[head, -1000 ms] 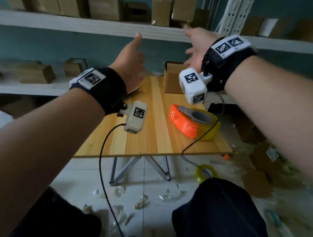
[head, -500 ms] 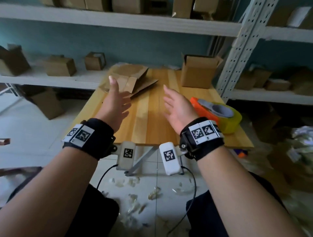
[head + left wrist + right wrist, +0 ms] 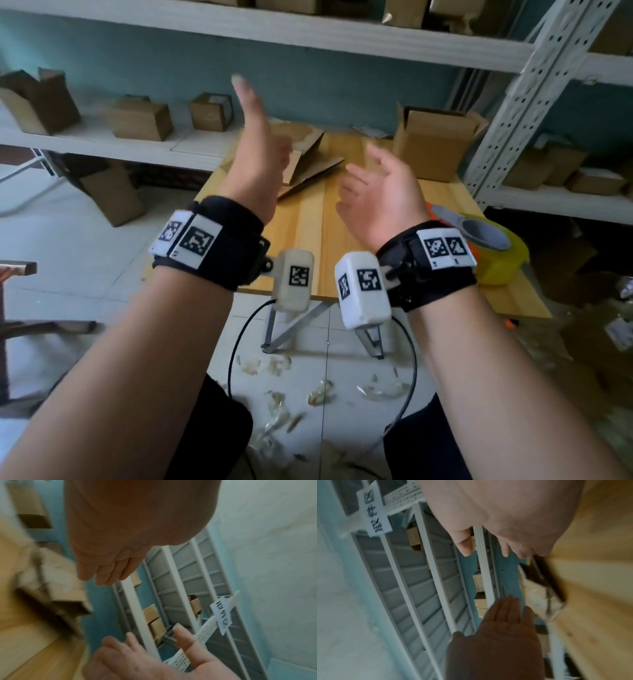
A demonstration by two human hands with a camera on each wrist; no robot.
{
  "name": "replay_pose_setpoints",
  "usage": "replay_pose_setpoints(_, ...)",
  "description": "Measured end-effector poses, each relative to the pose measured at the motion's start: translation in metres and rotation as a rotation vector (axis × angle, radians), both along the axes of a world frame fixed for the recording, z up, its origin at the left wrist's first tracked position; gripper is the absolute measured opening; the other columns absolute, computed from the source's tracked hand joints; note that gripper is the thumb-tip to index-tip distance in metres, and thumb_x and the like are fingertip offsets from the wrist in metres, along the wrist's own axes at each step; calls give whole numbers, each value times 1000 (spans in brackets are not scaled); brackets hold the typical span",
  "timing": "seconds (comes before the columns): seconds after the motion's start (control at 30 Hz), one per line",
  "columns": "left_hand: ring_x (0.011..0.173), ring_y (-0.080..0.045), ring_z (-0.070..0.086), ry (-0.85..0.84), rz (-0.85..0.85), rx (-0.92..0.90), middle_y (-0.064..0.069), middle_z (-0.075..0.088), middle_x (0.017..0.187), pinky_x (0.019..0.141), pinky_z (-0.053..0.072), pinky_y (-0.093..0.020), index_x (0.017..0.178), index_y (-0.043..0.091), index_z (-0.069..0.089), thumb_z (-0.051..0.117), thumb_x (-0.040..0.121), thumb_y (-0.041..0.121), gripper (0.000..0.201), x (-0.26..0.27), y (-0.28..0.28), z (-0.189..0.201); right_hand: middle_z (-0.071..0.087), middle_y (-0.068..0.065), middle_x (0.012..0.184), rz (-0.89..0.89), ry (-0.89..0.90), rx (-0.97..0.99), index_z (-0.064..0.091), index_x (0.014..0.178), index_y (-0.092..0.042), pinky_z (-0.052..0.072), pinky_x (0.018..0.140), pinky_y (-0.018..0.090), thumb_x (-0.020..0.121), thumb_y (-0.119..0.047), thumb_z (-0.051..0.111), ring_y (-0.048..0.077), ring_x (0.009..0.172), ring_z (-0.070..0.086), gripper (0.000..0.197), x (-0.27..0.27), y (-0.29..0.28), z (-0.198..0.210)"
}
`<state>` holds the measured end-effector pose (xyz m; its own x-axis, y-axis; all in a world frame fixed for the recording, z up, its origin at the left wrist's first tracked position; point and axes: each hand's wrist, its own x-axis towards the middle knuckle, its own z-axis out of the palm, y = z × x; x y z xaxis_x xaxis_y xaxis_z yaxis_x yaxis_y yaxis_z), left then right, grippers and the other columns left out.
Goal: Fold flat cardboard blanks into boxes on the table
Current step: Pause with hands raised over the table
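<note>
The flat brown cardboard blanks (image 3: 308,161) lie at frame centre on the wooden table (image 3: 308,222). My left hand (image 3: 255,164) and right hand (image 3: 380,198) hover empty, fingers spread. Recommended: lift only the top blank by opposite edges.

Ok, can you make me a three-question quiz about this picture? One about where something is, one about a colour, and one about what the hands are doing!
1. Where are the flat blanks?
A. on the floor
B. at the table's far end
C. in the open box

2. What colour is the tape roll?
A. yellow
B. blue
C. white

3. What are the left hand and right hand holding?
A. a blank
B. tape
C. nothing

Answers:
1 B, they lie on the wood beyond the hands.
2 A, its side is bright yellow.
3 C, both hands are raised with loose, bare fingers.
</note>
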<state>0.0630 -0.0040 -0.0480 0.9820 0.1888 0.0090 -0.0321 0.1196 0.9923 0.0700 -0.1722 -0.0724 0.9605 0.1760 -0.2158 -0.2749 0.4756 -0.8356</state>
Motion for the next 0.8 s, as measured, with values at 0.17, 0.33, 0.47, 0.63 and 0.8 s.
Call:
replay_pose_setpoints(0.17,107,-24,53,-182,149,-18,-2,60,119,113,30,-43,113,11,60,13,92,84,90,44,33,47,30,2,78,70,-39,-105,48,91,-16,33,60,30,99,-55,59,17,64,34,41,64,45,39)
replay_pose_setpoints(0.33,159,-21,27,-142,159,18,-2,29,172,127,14,-44,169,28,13,-3,106,66,75,74,56,18,49,14,154,19,-38,-382,40,158,-9,41,113,47,100,-51,60,32,140,50,74,122,93,27)
replay_pose_setpoints(0.47,162,-23,12,40,179,38,-3,15,176,129,6,-49,169,25,10,-4,105,67,78,104,71,-19,47,17,157,55,87,-484,43,155,-16,48,105,64,81,-66,70,42,130,58,93,171,104,-15)
replay_pose_setpoints(0.63,156,-31,31,279,66,68,-16,32,169,120,28,-40,168,14,23,-2,95,84,104,126,79,-48,25,14,169,95,118,-353,23,164,-12,23,124,65,89,-42,76,38,154,29,96,154,103,-20)
replay_pose_setpoints(0.8,147,-27,44,163,70,186,-12,48,159,113,34,-36,156,14,47,27,105,72,80,120,74,-42,49,21,157,54,108,-375,47,152,-11,40,116,62,92,-39,74,35,140,53,72,143,100,-1)
